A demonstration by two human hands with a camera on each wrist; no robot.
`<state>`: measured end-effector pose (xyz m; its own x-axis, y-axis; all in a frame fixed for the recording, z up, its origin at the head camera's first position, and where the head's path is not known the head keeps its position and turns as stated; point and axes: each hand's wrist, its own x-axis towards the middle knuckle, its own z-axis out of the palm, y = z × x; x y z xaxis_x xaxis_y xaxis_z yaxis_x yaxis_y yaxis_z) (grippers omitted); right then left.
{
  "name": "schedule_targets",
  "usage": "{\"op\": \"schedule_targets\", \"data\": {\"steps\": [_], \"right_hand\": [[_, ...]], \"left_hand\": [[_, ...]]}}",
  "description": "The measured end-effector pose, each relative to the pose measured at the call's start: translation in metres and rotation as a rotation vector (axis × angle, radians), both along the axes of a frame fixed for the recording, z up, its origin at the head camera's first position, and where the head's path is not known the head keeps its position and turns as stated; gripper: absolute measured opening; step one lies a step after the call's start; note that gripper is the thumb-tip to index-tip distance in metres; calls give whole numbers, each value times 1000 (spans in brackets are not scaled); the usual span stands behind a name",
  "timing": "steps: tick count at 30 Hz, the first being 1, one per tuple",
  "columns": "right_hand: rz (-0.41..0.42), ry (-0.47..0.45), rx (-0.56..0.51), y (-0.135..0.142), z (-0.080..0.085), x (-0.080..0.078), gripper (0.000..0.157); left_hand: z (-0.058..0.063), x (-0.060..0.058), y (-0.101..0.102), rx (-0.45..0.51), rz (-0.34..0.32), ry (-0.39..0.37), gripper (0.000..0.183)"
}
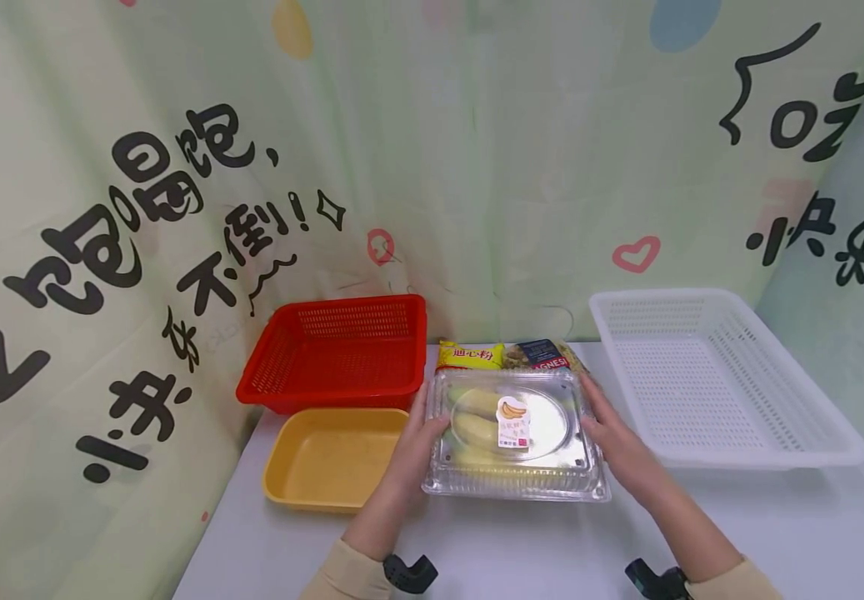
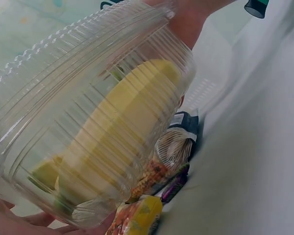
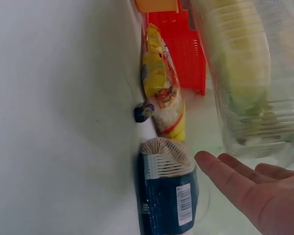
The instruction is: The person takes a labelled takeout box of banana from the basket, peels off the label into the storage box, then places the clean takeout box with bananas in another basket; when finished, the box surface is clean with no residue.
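A clear plastic clamshell box (image 1: pixel 517 479) is held up over the table between both hands. Through its walls several bananas (image 2: pixel 115 132) show, and a white label (image 1: pixel 513 422) with a banana picture is stuck on the lid. The left hand (image 1: pixel 411 446) grips the box's left side, its thumb near the lid's edge. On the opposite side the right hand (image 1: pixel 619 437) holds the box, thumb near the lid; in the right wrist view its fingers (image 3: pixel 225 176) reach along the box's end. Part of each hand is hidden behind the box.
Behind the box lie a yellow packet (image 1: pixel 471 356) and a bag with a dark blue label (image 1: pixel 540 353). A small purple item (image 3: pixel 143 112) lies beside them. A red basket (image 1: pixel 334 392) and a yellow tray (image 1: pixel 327 507) stand left, a white basket (image 1: pixel 746 457) right.
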<state>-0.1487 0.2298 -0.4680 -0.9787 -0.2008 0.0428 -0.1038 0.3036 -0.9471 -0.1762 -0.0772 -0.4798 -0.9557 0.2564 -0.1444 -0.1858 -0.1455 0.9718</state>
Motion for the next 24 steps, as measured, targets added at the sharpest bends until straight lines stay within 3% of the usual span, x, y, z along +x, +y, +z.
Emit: {"op": "schedule_targets", "data": {"steps": [5,13,19,24], "right_hand": [[-51,-29,46,-3,-4,0,64],[-82,-14,27,-5,-15,3,62],[-107,-40,21,-8,-24,5,63],[-122,-106,27,-9,-33,7,65]], "left_hand": [[-3,1,4,-1,15,-3,69],[-11,2,12,-23,53,11,70],[-24,8,13,-54,74,-26,74],[-34,11,12,-25,83,-54,73]]}}
